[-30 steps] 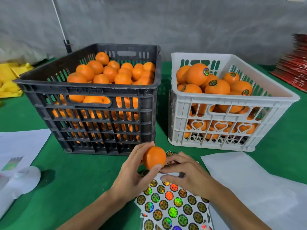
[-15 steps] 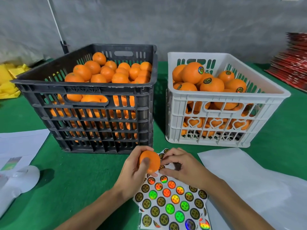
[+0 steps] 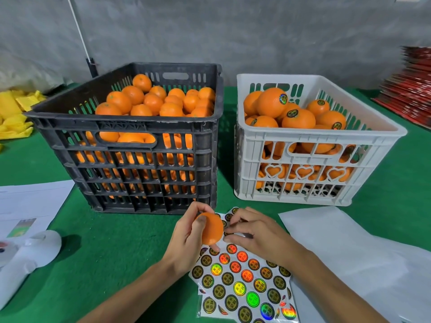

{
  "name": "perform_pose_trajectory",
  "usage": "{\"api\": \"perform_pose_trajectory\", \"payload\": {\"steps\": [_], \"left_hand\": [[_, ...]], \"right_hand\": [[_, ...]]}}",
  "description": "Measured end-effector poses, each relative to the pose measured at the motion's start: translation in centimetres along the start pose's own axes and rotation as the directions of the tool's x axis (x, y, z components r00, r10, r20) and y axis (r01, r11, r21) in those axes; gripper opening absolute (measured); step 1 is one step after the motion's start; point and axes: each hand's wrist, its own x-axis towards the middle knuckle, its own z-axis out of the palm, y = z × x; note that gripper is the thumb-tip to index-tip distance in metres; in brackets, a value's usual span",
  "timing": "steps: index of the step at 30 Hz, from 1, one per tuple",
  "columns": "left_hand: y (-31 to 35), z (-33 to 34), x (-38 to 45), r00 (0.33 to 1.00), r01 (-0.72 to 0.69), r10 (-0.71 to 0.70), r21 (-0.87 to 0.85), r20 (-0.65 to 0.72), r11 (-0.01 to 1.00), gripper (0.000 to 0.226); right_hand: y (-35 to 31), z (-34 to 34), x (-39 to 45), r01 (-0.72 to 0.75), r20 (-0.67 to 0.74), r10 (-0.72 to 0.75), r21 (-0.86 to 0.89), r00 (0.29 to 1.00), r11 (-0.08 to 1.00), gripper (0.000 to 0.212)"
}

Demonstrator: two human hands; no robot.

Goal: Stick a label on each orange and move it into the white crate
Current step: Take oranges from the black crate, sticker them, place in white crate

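Left hand [image 3: 186,238] grips the round orange fruit [image 3: 211,227], now lowered & rolled toward right hand [image 3: 253,234], whose curled fingers pick at the holographic round-sticker sheet [image 3: 242,283] on the green desk [image 3: 105,252]. Label probably nearly peeled; white plastic crate [image 3: 314,145] waits behind.

A green-covered table [image 3: 98,241] carries a black crate [image 3: 130,159]. Right of that crate stands the white crate [image 3: 310,159]. In front of it lie a sticker sheet [image 3: 242,280] and white paper [image 3: 349,248]; left, printed sheets [image 3: 30,203] and what may be a white dispenser [image 3: 25,257].
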Motion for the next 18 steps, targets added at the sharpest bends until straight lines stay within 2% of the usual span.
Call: {"api": "perform_pose_trajectory", "payload": {"steps": [3,6,8,10,12,14,15,18], "left_hand": [[-0.1,0.0,0.1,1.000,0.017,-0.017,0.002,-0.008,1.000,0.030],[-0.2,0.0,0.2,0.999,0.033,-0.033,0.011,-0.010,0.999,0.030],[-0.2,0.1,0.3,0.999,0.046,-0.045,0.025,-0.006,0.999,0.030],[-0.2,0.1,0.4,0.998,0.060,-0.060,0.027,-0.005,0.998,0.030],[-0.2,0.1,0.5,0.998,0.063,-0.063,0.026,-0.006,0.998,0.031],[0.0,0.3,0.6,0.998,0.058,-0.058,0.017,0.000,0.998,0.032],[0.2,0.4,0.6,0.999,0.052,-0.052,0.010,0.005,0.999,0.033],[0.4,0.5,0.4,0.999,0.034,-0.034,-0.022,0.019,0.999,0.035]], "right_hand": [[-0.3,-0.2,-0.1,0.074,-0.012,-0.075,-0.102,0.997,0.992,0.032],[-0.4,0.1,-0.2,0.072,-0.045,-0.077,-0.101,0.996,0.992,0.035],[-0.2,0.4,-0.1,-0.022,-0.070,0.023,0.007,0.997,1.000,0.029],[-0.2,0.5,0.2,-0.152,-0.122,0.179,0.204,0.976,0.967,0.025],[-0.8,0.4,0.7,-0.184,-0.281,0.257,0.262,0.925,0.947,0.019],[-2.2,0.7,1.1,-0.128,-0.430,0.210,0.211,0.878,0.969,0.017],[-3.0,0.9,1.2,-0.079,-0.457,0.148,0.167,0.877,0.983,0.017],[-4.5,1.9,1.2,0.043,-0.439,-0.023,0.035,0.898,0.998,0.020]]}}
